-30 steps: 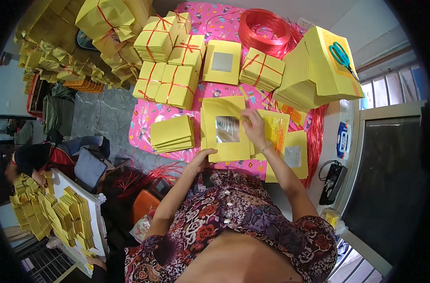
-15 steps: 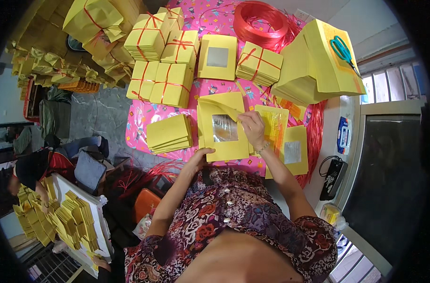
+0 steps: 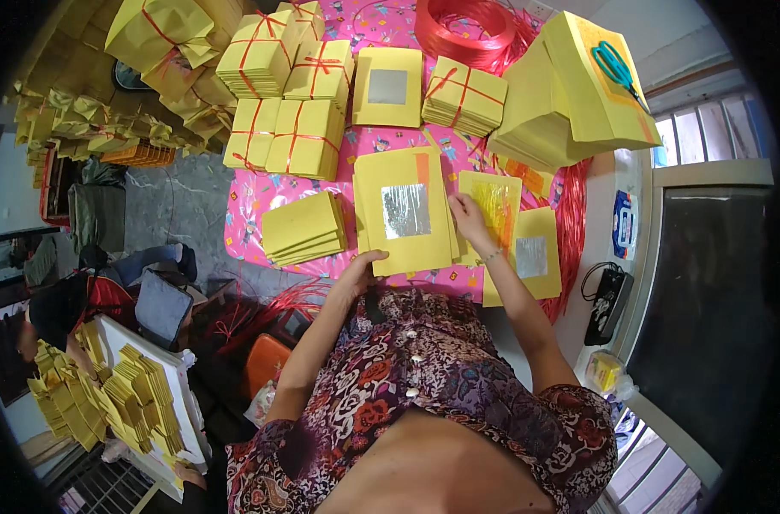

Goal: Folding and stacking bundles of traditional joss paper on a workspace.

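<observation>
A small stack of yellow paper sheets with a shiny silvery window (image 3: 405,212) lies in front of me, the top sheet flat with an orange strip near its upper right corner. My left hand (image 3: 356,274) pinches the stack's lower left corner, thumb on top. At the right edge of the stack my right hand (image 3: 470,221) is closed with curled fingers; what lies between them is hidden. Beside that hand are a yellow sheet under clear film (image 3: 493,201) and another windowed sheet (image 3: 531,255).
Bundles of yellow paper tied with red ribbon (image 3: 304,141) stand at the far left. A loose pile (image 3: 304,224) is left of my stack. Behind are a red ribbon coil (image 3: 467,30) and tall paper stack with teal scissors (image 3: 617,67). Another person (image 3: 69,313) works at lower left.
The top sheet, lifted and curled by my right hand before, now lies flat. My right hand has moved slightly down and right to the stack's edge. My left hand keeps its hold.
</observation>
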The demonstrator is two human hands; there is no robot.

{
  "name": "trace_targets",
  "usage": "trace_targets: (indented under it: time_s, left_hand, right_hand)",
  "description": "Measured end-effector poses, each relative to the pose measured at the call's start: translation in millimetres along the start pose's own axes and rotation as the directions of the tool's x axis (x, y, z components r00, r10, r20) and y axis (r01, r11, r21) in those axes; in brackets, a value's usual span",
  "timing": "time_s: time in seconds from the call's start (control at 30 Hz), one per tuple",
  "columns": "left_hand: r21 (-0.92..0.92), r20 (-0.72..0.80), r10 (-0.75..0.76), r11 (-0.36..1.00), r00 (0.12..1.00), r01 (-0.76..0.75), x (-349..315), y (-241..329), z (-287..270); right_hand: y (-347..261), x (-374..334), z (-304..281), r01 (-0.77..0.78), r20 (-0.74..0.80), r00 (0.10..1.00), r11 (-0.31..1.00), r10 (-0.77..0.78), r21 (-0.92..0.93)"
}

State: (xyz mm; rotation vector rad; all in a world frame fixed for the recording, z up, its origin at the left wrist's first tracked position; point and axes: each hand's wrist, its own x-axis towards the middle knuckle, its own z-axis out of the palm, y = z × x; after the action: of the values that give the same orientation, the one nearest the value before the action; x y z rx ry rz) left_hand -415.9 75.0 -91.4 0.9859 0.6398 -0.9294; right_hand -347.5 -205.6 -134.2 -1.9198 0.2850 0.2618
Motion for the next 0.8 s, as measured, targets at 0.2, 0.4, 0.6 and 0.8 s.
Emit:
trace_targets:
  time_s: [0.2,0.4,0.6,0.8]
  left_hand:
    - [-0.038,0.04,0.071,0.997,0.997,-0.069,5.1,-5.6,-6.0]
    - [0.021,0.008,0.102,0.995,0.995,-0.102,2.5,-8.2,2.3]
    - [-0.023,0.004,0.107,0.994,0.994,-0.107,-0.9,-10.7,6.4]
    - [-0.021,-0.006,0.124,0.992,0.992,-0.124,-4.2,-10.9,10.5]
  right_hand:
    - [-2.2,-49.5,-6.9,-0.273,0.272,0.942,0.917,0.195,0.291]
    - [-12.5,-68.4,-9.6,0.016,0.24,0.97,0.994,-0.041,0.106]
    - [-28.1,-92.7,4.6,0.257,-0.225,0.908,0.894,-0.353,-0.367]
    - [-51.1,-100.3,-0.7,-0.024,-0.002,1.0,0.963,0.025,-0.269]
